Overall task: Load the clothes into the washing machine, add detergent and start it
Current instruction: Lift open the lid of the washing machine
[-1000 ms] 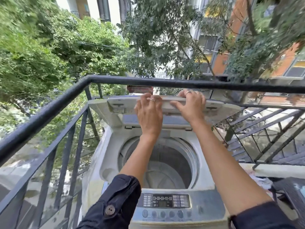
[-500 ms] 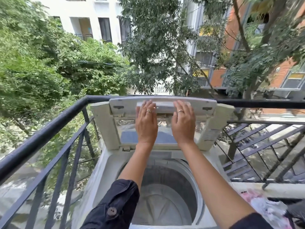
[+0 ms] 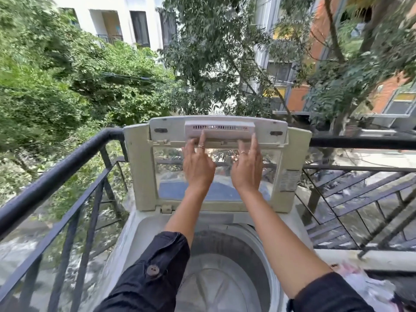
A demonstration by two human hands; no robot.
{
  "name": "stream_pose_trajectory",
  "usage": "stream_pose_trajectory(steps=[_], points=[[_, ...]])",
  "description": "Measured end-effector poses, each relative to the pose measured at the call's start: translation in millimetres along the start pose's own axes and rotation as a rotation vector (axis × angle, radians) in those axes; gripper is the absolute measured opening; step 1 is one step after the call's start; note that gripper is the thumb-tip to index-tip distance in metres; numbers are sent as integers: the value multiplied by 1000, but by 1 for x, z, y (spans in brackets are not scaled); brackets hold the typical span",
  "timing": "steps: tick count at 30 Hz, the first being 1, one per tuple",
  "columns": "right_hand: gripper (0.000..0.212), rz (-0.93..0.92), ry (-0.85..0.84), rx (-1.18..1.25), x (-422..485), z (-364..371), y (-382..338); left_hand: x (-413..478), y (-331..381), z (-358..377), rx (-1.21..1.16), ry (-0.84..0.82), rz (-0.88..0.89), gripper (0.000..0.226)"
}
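A black metal railing (image 3: 56, 176) ran around the balcony corner, close along the left side and behind the washing machine (image 3: 135, 233). Beyond it stood green trees (image 3: 67, 86) and several buildings (image 3: 112, 21), with a metal staircase (image 3: 360, 199) to the right. One lid (image 3: 139, 165) stood raised upright at the back of the machine, its clear window showing the railing through it and its top edge level with the rail. The forearms reached over the one open drum (image 3: 225, 284), partly covering it; its pale bottom plate showed between them. A single heap of pink and white clothes (image 3: 364, 287) lay at the lower right, beside the machine and outside the drum.

Two hands were up against the lid's inner face, side by side and slightly apart. The left hand (image 3: 198, 167) had its fingers straight and a little spread, one fingertip on the slotted handle panel (image 3: 219, 129). The right hand (image 3: 246, 170) was likewise flat, with its fingertips at the panel's lower edge. Neither curled round anything. Each wore a ring, and each arm had a dark rolled sleeve, with one button (image 3: 153, 270) on the left one.
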State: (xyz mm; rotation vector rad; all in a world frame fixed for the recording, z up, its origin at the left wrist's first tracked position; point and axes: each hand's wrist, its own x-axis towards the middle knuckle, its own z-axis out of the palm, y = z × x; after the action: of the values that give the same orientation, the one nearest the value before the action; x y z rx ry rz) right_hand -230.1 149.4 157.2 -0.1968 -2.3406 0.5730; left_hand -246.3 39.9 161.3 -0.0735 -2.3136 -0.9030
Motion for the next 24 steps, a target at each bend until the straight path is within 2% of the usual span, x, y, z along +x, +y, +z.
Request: stream_pose_trajectory(steps=[8,13,19,24], points=[[64,-12,-60,50,-2,9,15,-4,0,18,-37,36,5,76],[69,10,-53,13,-8,13,14,-11,2,18,80,86,-23,83],[76,51,-67,-2,-13,12,6,-18,0,9,76,174,-94,63],[75,52,-65,-23,-14,5,4,-25,2,1,-18,81,-191,50]])
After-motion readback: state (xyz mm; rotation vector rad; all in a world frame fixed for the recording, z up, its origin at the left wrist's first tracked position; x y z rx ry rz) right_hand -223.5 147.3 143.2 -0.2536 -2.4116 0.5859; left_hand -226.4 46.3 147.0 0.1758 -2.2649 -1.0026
